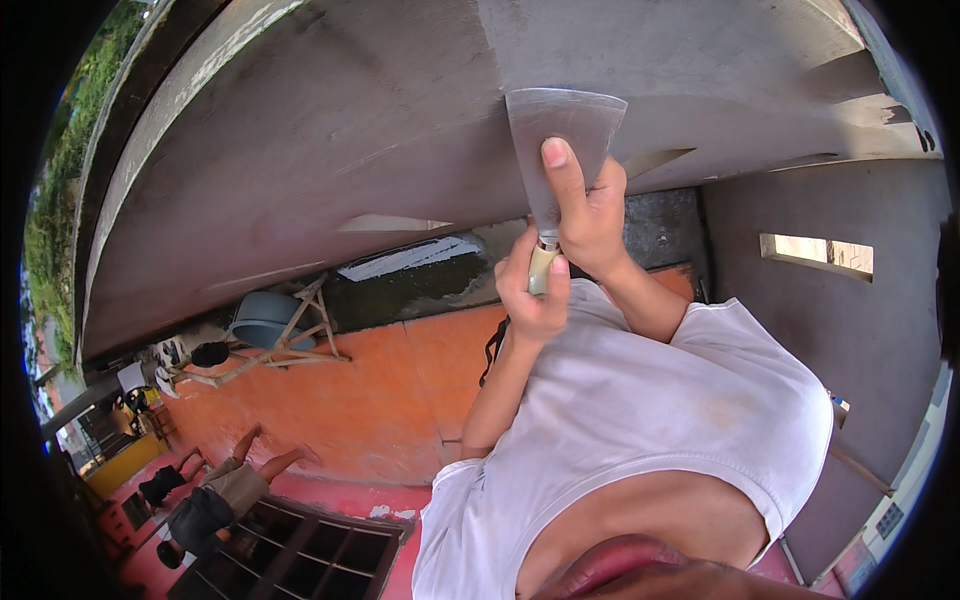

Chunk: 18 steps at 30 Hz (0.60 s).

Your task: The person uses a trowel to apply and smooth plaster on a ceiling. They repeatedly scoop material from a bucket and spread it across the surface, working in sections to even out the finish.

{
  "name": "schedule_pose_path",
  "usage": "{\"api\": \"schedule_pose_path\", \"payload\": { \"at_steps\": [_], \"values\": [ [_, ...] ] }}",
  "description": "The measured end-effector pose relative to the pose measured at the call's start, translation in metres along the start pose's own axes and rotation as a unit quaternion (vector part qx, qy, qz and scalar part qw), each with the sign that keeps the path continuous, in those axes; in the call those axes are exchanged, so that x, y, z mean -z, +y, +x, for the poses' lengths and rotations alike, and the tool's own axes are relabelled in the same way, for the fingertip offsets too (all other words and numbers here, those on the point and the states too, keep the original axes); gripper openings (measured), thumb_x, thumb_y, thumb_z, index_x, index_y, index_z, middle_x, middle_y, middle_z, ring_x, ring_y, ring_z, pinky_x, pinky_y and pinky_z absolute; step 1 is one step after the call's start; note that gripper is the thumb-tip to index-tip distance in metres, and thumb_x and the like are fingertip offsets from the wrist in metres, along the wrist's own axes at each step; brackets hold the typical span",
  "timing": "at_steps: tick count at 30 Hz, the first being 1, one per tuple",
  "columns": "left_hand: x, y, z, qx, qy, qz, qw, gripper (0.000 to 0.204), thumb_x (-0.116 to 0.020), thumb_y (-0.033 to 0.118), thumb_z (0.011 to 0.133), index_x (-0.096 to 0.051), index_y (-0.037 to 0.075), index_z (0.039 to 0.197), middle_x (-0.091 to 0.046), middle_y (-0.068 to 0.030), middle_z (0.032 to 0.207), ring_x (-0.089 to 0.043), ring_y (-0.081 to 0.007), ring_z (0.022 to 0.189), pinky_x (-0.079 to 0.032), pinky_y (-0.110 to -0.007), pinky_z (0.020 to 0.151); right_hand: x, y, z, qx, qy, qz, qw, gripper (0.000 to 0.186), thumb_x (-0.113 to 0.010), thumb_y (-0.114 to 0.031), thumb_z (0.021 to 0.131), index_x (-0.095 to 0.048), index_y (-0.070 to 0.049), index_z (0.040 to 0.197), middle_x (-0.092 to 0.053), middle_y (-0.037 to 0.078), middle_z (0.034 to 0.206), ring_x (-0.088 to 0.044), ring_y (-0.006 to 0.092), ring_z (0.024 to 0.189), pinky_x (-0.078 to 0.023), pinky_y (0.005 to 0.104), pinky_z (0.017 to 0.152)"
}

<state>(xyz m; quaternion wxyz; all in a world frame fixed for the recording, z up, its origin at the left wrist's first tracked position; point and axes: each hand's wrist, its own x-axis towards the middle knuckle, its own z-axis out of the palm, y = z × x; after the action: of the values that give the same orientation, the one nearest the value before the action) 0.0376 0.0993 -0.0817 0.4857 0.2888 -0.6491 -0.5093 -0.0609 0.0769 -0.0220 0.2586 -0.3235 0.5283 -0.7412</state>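
A wide putty knife (568, 125) with a flaring metal blade and a pale handle is held upright in front of me. My left hand (533, 290) is closed around the handle. Higher up, my right hand (595, 215) grips the putty knife near the base of its blade, with the thumb laid flat on the metal. The blade's broad edge points at the grey plastered wall (400, 110); whether it touches the surface, I cannot tell. No putty shows on the face of the blade turned to me.
A blue-grey tub (268, 320) stands by a wooden trestle (315, 320) on the left, over the orange floor (390, 385). Another person (225, 495) is at the lower left, near a dark-framed window (300, 550). A grey side wall (830, 330) with a slot opening rises at right.
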Motion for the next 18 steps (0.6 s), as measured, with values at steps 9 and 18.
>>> {"api": "schedule_pose_path", "payload": {
  "at_steps": [9, 18],
  "values": [
    [0.013, 0.010, -0.003, 0.039, -0.018, -0.029, 0.999, 0.039, -0.056, 0.016, 0.084, -0.054, -0.012, 0.112, -0.061, -0.0109, 0.072, -0.058, -0.0151, 0.061, -0.046, -0.027, 0.058, -0.004, -0.004, -0.007, -0.045, -0.009, 0.023, 0.999, 0.032, -0.055, -0.028, 0.097, -0.060, -0.002, 0.079, -0.055, -0.002, 0.065, -0.044, 0.0055, 0.060, -0.035, 0.0253, 0.052],
    [0.013, 0.014, 0.004, -0.006, -0.007, -0.015, 1.000, 0.039, -0.055, 0.016, 0.084, -0.055, -0.012, 0.112, -0.061, -0.0106, 0.070, -0.058, -0.0145, 0.058, -0.045, -0.026, 0.056, -0.011, -0.013, -0.004, -0.028, -0.006, 0.035, 0.999, 0.032, -0.054, -0.030, 0.098, -0.059, -0.002, 0.082, -0.056, -0.002, 0.069, -0.045, 0.0055, 0.064, -0.037, 0.0247, 0.055]
  ]
}}
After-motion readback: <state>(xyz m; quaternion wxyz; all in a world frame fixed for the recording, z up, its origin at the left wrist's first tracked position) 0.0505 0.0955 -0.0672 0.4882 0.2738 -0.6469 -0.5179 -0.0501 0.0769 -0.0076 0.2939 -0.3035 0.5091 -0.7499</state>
